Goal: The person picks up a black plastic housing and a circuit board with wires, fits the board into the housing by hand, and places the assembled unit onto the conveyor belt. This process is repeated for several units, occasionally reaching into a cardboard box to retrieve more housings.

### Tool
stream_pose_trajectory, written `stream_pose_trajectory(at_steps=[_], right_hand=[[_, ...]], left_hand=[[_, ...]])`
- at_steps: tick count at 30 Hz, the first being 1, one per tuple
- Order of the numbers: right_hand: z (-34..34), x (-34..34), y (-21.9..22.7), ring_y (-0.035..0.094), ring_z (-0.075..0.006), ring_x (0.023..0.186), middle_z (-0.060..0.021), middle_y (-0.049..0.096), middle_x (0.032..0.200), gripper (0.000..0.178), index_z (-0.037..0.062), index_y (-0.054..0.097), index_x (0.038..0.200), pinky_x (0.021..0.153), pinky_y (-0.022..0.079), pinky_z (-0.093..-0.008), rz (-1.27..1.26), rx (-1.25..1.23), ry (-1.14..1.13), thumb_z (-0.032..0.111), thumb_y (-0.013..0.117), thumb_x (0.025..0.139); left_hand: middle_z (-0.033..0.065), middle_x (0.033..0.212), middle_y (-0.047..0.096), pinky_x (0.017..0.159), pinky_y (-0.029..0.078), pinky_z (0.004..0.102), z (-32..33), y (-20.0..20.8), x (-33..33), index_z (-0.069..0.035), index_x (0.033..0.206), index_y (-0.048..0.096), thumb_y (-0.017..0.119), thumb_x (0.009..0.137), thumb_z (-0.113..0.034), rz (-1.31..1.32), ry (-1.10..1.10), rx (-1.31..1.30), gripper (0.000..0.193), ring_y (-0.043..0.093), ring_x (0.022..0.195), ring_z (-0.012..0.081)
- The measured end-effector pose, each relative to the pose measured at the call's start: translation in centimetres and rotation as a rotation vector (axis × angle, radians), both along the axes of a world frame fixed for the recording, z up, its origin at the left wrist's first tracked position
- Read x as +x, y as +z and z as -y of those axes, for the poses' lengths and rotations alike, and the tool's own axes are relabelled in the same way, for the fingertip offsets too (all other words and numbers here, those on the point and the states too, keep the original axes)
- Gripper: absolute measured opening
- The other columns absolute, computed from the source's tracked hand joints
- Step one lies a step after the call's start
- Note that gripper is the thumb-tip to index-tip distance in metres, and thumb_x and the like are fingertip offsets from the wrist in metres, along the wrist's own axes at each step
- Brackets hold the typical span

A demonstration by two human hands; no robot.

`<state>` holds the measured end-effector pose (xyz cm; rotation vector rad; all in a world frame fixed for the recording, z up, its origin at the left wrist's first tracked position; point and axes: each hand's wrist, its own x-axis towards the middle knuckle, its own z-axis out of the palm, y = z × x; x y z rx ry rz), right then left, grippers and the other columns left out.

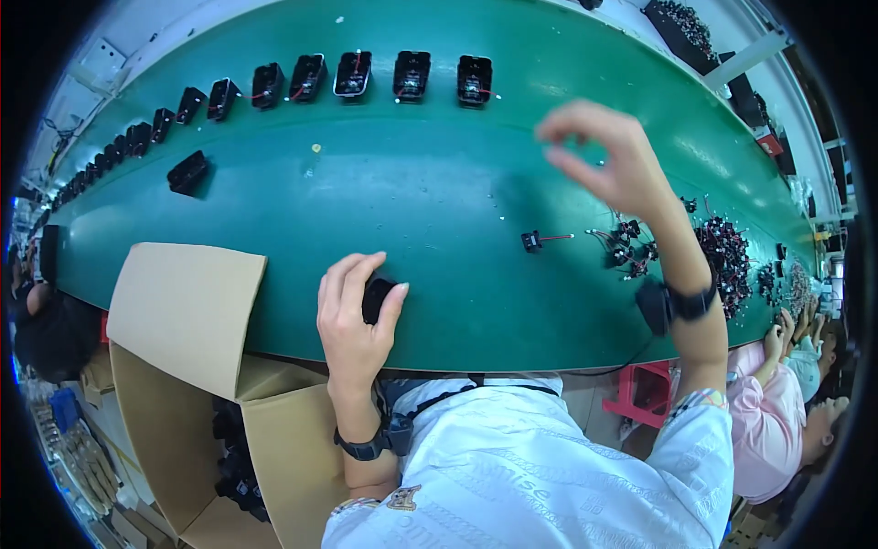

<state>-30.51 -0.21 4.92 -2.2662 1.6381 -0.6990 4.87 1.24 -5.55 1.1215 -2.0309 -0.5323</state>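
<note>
My left hand [351, 311] rests near the table's front edge, its fingers and thumb wrapped round a small black plastic case [377, 298]. The hand hides much of the case. Up over the right side of the table, my right hand [615, 157] is raised with curved fingers and the thumb apart, and I see nothing between them. Below it on the table lies a small black part with a red wire [532, 242]. A loose group of similar wired parts [629, 249] lies to its right, near my right forearm.
A row of black cases [353, 75], several with red wires, curves along the green table [412, 174]. One black case [188, 172] lies apart at left. A big pile of wired parts [722, 252] is at right. An open cardboard box [285, 457] holds black pieces; co-workers sit at right.
</note>
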Motion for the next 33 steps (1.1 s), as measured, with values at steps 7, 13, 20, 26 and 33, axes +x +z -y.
stream_pose_trajectory(at_steps=[7,13,20,26,33], right_hand=[[-7.1,2.2,-3.7,0.068,-0.0294,0.093,-0.0078,0.069,0.113,0.026,0.0095,0.07,0.108,0.076,0.056,-0.0398,-0.262,-0.036,0.152,0.002,0.071,0.083],[-7.2,3.6,-4.6,0.067,-0.0206,0.074,-0.0084,0.07,0.093,0.017,0.0043,0.068,0.106,0.068,0.054,-0.0329,0.228,0.245,-0.044,0.005,0.069,0.089],[-9.2,6.9,-5.2,0.065,-0.0115,0.079,-0.0086,0.068,0.09,0.018,0.0,0.057,0.12,0.067,0.053,-0.0249,1.041,0.479,-0.229,0.006,0.057,0.103],[-9.7,6.6,-6.4,0.071,-0.0217,0.087,-0.0179,0.071,0.101,0.034,-0.0057,0.057,0.124,0.075,0.057,-0.0305,1.383,0.544,-0.025,0.017,0.051,0.1],[-10.1,7.4,-5.1,0.074,-0.0174,0.076,-0.011,0.073,0.084,0.014,-0.0018,0.061,0.108,0.069,0.058,-0.0274,0.874,0.553,-0.095,0.002,0.064,0.095]], left_hand=[[0.0112,0.117,0.059,0.077,0.054,0.0304,0.6,-0.4,-3.6,0.0,0.114,0.062,0.065,0.1,-0.014,-0.381,-0.122,0.306,0.021,0.067,0.086,0.0181],[0.0132,0.134,0.056,0.08,0.057,0.0309,-1.4,1.0,-5.0,-0.001,0.141,0.046,0.057,0.1,-0.011,-0.681,-0.256,0.787,0.043,0.065,0.105,0.0199],[0.0179,0.152,0.039,0.107,0.048,0.0439,-1.9,2.1,-5.7,-0.005,0.159,0.021,0.072,0.074,0.002,-0.972,-0.473,0.987,0.1,0.055,0.132,0.0338],[0.0184,0.151,0.04,0.108,0.048,0.0432,-2.4,1.3,-6.4,-0.005,0.158,0.023,0.071,0.076,0.007,-0.901,-0.495,1.002,0.096,0.055,0.131,0.0303],[0.0173,0.149,0.043,0.108,0.048,0.0378,-2.4,1.7,-6.4,-0.003,0.157,0.029,0.075,0.075,0.008,-0.7,-0.516,0.837,0.094,0.051,0.132,0.0224]])
